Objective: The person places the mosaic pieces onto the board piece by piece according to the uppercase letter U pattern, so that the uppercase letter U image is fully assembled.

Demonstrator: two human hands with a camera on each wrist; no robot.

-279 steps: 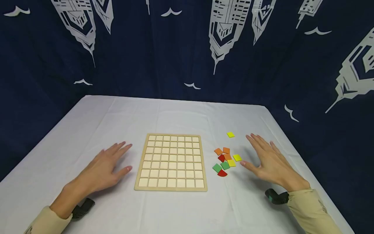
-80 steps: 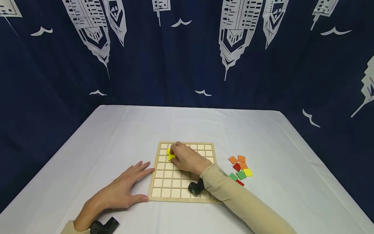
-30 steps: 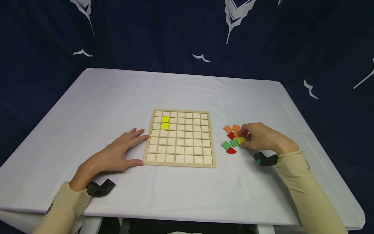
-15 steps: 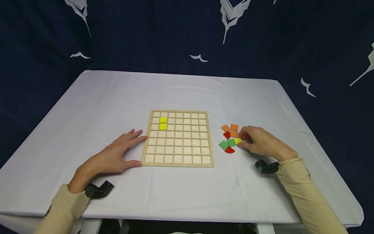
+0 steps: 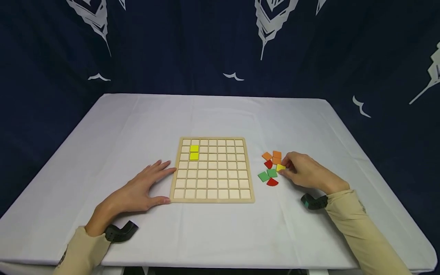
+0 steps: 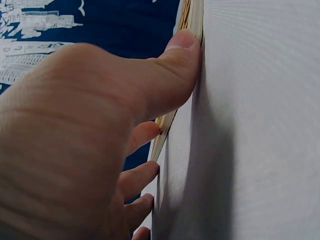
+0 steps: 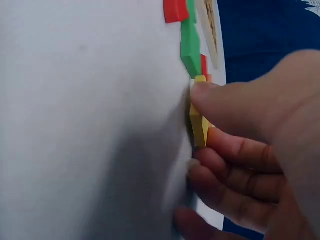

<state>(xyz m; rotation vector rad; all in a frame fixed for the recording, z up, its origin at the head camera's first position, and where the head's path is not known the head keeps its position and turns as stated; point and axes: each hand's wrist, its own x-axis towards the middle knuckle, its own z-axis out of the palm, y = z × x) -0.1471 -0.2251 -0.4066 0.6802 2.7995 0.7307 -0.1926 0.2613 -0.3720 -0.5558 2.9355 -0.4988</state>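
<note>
Person at a white-covered tabletop (image 5: 213, 233), facing a navy curtain (image 5: 192, 46) printed with white, inverted towers and bird shapes. Each beige sleeve, left (image 5: 84, 250) and right (image 5: 361, 233), bears a small dark marking too small to read. A pale wooden grid board (image 5: 213, 201) of seven columns and seven rows lies flat between the hands. Two yellow squares occupy its second column from the left: the upper square (image 5: 194, 148) in the second row from the top, the lower square (image 5: 194, 156) in the third. The left hand (image 5: 137, 193) has its fingers extended, thumb and index finger touching the board's left edge. The right hand (image 5: 307, 172) pinches the loose yellow tile (image 5: 280, 167) between thumb and fingers, at the right side of a cluster to the right of the board. The cluster comprises three orange tiles (image 5: 267, 156), two green tiles (image 5: 263, 176) and two red quarter-round pieces (image 5: 272, 182). Compared with the earliest view, where the grid carried no coloured tiles and both hands were apart from everything, two yellow tiles are now seated; compared with 2.7 s ago, the right hand has left the board for the cluster.
</note>
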